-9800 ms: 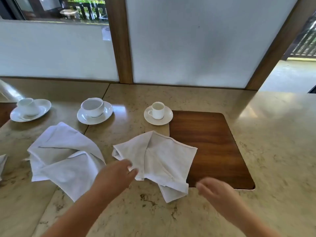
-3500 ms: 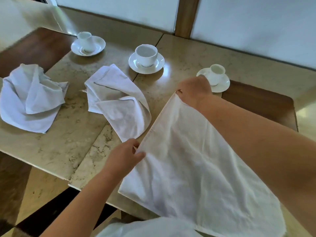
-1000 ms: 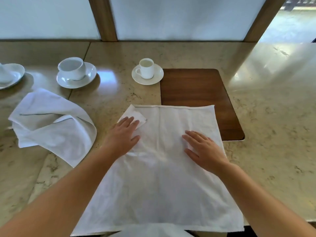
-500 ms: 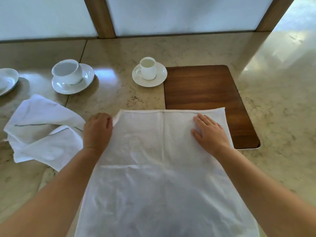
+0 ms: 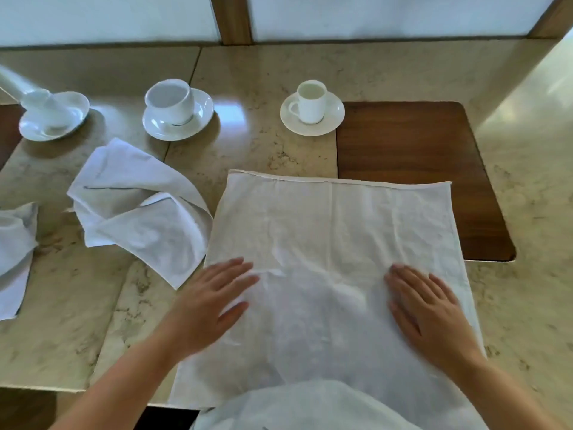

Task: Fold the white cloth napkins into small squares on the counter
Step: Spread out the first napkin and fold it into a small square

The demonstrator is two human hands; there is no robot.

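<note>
Left hand (image 5: 206,301) flat, fingers spread, lower centre; right hand (image 5: 429,308) flat too; both press spread napkin (image 5: 325,231).

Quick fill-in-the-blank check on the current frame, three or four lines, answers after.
1. Both the left hand and the right hand lie ____ on the spread napkin.
2. The spread napkin's far right corner overlaps the ____ board.
3. The crumpled napkin lies to the ____ of the spread napkin.
4. Each white cup, such as the small cup, stands on a ____.

Missing words: flat; wooden; left; saucer
</note>
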